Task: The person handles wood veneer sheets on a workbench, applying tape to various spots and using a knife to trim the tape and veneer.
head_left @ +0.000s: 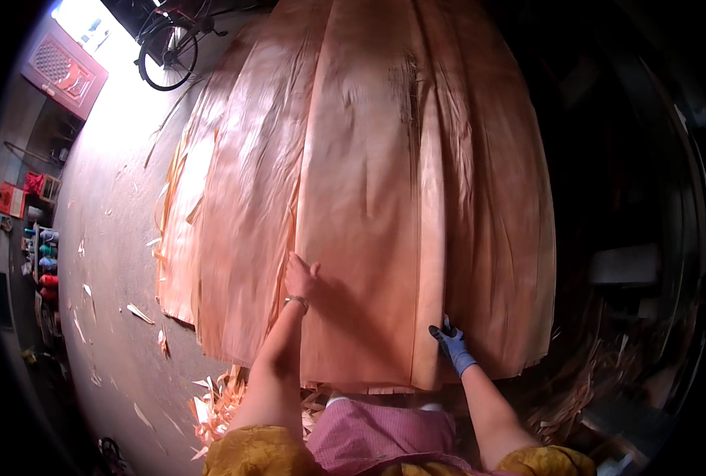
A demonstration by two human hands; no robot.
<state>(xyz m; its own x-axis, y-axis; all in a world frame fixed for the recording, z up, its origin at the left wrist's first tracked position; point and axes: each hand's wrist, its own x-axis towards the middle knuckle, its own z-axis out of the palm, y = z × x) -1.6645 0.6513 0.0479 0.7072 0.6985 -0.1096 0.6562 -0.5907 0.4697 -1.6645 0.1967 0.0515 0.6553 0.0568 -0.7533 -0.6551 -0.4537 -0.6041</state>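
A broad stack of long, thin reddish-tan wood veneer sheets (pixel 361 238) stretches away in front of me. My left hand (pixel 300 279), bare with a bracelet at the wrist, is at the left edge of the middle sheet. Its fingers close on that edge, with the fingertips partly hidden. On the right, my right hand (pixel 451 347) wears a blue-grey glove with dark fingers. It grips the edge beside a narrow lighter strip (pixel 430 262); part of its fingers is hidden. Dark, rough marks (pixel 405 87) show on the veneer farther up.
Veneer scraps (pixel 222 404) lie heaped by the stack's near left corner, others (pixel 579 389) at right. A bicycle (pixel 168 55) stands far left near a red panel door (pixel 65 67). Shelves with coloured items (pixel 47 262) line the left wall. The right side is dark.
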